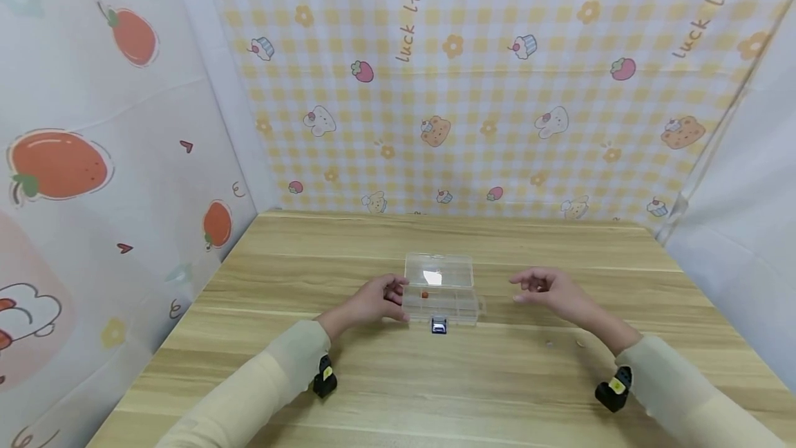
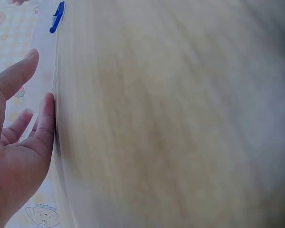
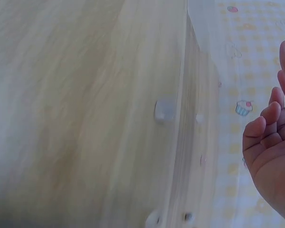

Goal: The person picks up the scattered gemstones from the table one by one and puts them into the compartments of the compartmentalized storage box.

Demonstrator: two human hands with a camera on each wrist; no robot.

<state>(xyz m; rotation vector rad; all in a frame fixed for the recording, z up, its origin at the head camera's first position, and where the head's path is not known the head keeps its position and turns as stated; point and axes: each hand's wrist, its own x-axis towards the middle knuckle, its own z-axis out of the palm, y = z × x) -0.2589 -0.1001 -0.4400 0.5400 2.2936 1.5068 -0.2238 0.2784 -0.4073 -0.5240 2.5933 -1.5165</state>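
Observation:
A clear plastic compartment box [image 1: 440, 306] stands on the wooden table, its transparent lid [image 1: 439, 270] raised at the back. One small orange-red piece [image 1: 425, 294] lies in a left compartment, and a blue latch [image 1: 439, 327] is at the front. My left hand [image 1: 372, 298] rests at the box's left end, thumb by the front corner and fingers by the back corner. In the left wrist view its fingers [image 2: 46, 118] look relaxed and spread. Right of the box, my right hand [image 1: 553, 290] hovers over the table with loosely bent fingers and holds nothing.
Two tiny pale pieces, one whitish [image 1: 549, 343] and one yellowish [image 1: 581, 343], lie on the table [image 1: 435, 393] below the right forearm. A yellow checked cloth [image 1: 472, 88] hangs behind the table, with printed white cloth [image 1: 155, 123] along the left side.

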